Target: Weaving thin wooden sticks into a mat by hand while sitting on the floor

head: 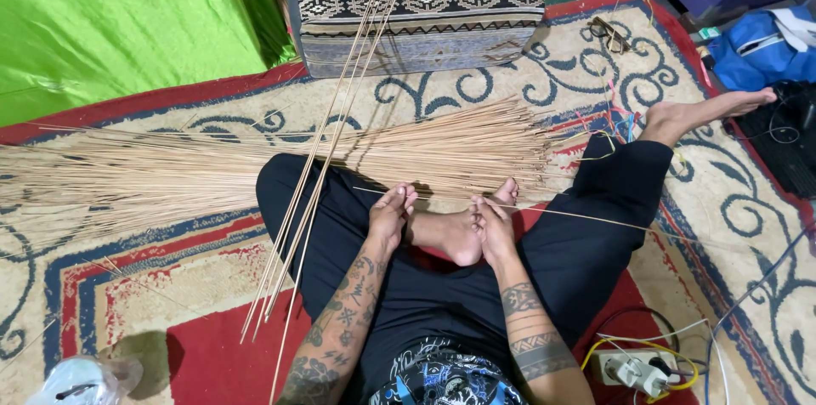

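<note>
Both hands rest by the person's bare foot (455, 235), pinching one thin stick (595, 218) that runs across the lap: the left hand (389, 216) and right hand (493, 226) each have fingers pressed together on it (grip partly hidden). A pile of sticks (255, 158) lies beyond the knees on the patterned rug (731, 201).

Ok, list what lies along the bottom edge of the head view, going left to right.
Clear plastic bag → loose thin sticks slanting across the carpet → left forearm → patterned shirt → right forearm → white power strip with its yellow cable.
</note>
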